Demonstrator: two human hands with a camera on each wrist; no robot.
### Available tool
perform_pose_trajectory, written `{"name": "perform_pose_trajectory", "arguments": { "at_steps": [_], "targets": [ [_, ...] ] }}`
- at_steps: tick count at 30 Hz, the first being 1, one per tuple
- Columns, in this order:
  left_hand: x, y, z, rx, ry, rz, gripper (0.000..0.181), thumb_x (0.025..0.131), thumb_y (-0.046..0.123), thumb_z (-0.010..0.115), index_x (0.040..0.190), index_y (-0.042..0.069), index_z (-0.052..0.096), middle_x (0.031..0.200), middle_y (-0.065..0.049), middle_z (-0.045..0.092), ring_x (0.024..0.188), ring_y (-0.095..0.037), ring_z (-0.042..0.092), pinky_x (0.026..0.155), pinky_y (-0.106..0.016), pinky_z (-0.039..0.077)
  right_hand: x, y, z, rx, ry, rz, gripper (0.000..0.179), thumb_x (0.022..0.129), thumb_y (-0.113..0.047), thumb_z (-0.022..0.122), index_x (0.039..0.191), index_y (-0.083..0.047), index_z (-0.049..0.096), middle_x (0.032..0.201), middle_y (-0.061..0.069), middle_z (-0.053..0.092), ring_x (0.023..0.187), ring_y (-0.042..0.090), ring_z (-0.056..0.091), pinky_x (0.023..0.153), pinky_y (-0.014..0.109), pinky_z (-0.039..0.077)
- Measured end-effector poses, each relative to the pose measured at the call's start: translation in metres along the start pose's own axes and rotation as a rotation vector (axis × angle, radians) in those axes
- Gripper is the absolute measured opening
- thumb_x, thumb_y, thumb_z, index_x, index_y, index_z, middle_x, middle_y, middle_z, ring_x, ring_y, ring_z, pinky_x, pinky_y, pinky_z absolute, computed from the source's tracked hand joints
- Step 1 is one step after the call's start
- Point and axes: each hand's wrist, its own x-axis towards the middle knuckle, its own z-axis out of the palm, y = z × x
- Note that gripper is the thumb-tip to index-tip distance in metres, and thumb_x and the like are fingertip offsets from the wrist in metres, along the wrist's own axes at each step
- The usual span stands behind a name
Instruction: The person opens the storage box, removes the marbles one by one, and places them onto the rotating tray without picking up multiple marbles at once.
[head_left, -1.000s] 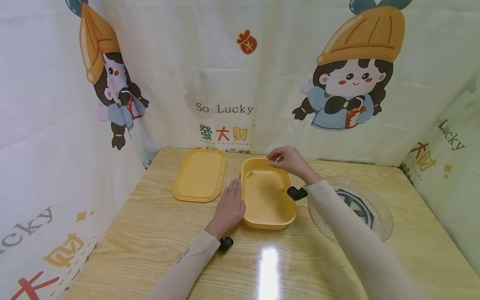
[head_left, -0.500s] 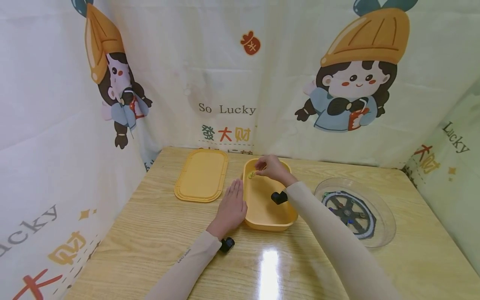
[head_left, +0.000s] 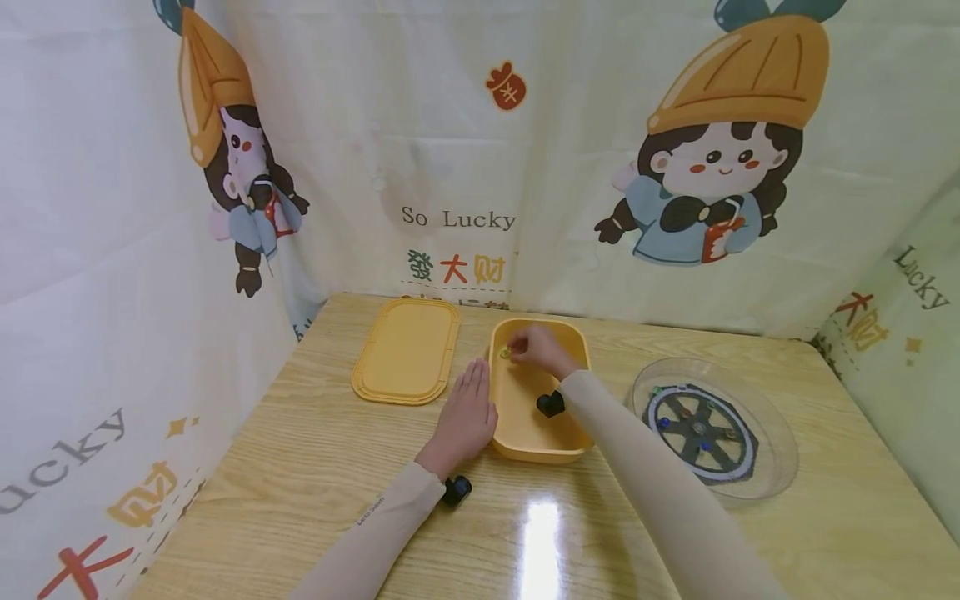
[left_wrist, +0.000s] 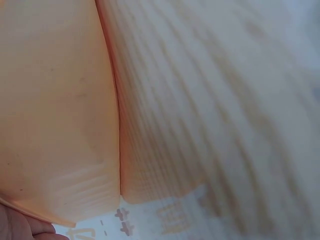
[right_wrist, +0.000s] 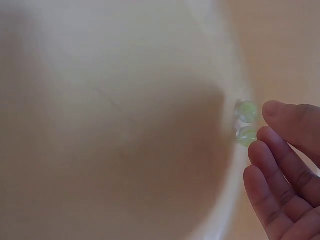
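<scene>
Two green glass marbles [right_wrist: 247, 112] lie side by side against the wall of a yellow plastic box [head_left: 536, 456]. My right hand [head_left: 542, 350] reaches down into the far-left part of that box. In the right wrist view its thumb [right_wrist: 280, 114] and index finger stand slightly apart, tips right at the marbles, with nothing pinched between them. Flat along the outside of the box's left wall lies my left hand [head_left: 465, 417], fingers straight. Only a few of its fingertips show in the left wrist view, by the box's rim.
A yellow lid [head_left: 407, 352] lies to the left of the box. On the right stands a clear round dish [head_left: 780, 467] holding a dark, wheel-shaped piece [head_left: 700, 428] with several coloured marbles on it. A printed curtain [head_left: 450, 167] closes off the table's back and sides.
My right hand has moved left and down from the box's far-right rim to the marbles. As the forearm swung left, the round dish came into fuller view. The left hand stays put.
</scene>
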Motion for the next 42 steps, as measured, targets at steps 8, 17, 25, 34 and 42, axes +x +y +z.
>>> {"name": "perform_pose_trajectory", "arguments": {
  "at_steps": [8,17,25,34,42],
  "targets": [
    [-0.002,0.001,0.0,0.001,-0.008,-0.007,0.06,0.098,0.02,0.038,0.147,-0.008,0.017,0.155,-0.021,0.02,0.145,-0.031,0.017,0.118,-0.044,0.019,0.005,0.007,0.007,0.009,-0.007,0.039,0.024,0.079,-0.001,0.071,0.101,0.006,0.068,0.097,0.018,0.07,0.088,0.025,0.066,0.079,0.031,0.055],
    [-0.001,0.002,0.0,-0.001,-0.004,-0.002,0.059,0.098,0.019,0.038,0.147,-0.007,0.017,0.155,-0.021,0.02,0.145,-0.031,0.017,0.118,-0.044,0.019,0.008,0.01,0.014,-0.011,0.002,0.044,0.02,0.079,0.0,0.07,0.099,0.006,0.069,0.094,0.016,0.071,0.087,0.024,0.066,0.081,0.033,0.055],
    [-0.001,0.0,0.002,0.0,-0.004,-0.009,0.06,0.098,0.02,0.039,0.147,-0.007,0.016,0.155,-0.021,0.02,0.146,-0.03,0.017,0.118,-0.043,0.018,0.012,0.008,0.019,-0.026,0.008,0.028,0.017,0.079,0.0,0.07,0.095,0.004,0.071,0.09,0.015,0.071,0.082,0.021,0.066,0.078,0.031,0.055],
    [0.001,0.001,0.002,-0.002,-0.003,-0.016,0.061,0.098,0.02,0.04,0.147,-0.007,0.017,0.155,-0.021,0.02,0.145,-0.03,0.017,0.118,-0.043,0.018,0.012,0.005,0.024,-0.075,-0.001,-0.037,0.013,0.076,-0.003,0.075,0.088,0.0,0.074,0.085,0.011,0.073,0.079,0.018,0.067,0.076,0.028,0.055],
    [0.001,0.001,0.004,-0.003,0.0,-0.026,0.06,0.098,0.02,0.04,0.147,-0.006,0.018,0.155,-0.021,0.021,0.145,-0.03,0.018,0.118,-0.043,0.018,0.007,0.001,0.024,-0.11,-0.021,-0.083,0.015,0.076,-0.005,0.075,0.09,0.0,0.074,0.087,0.011,0.074,0.082,0.02,0.068,0.077,0.03,0.055]
  ]
}}
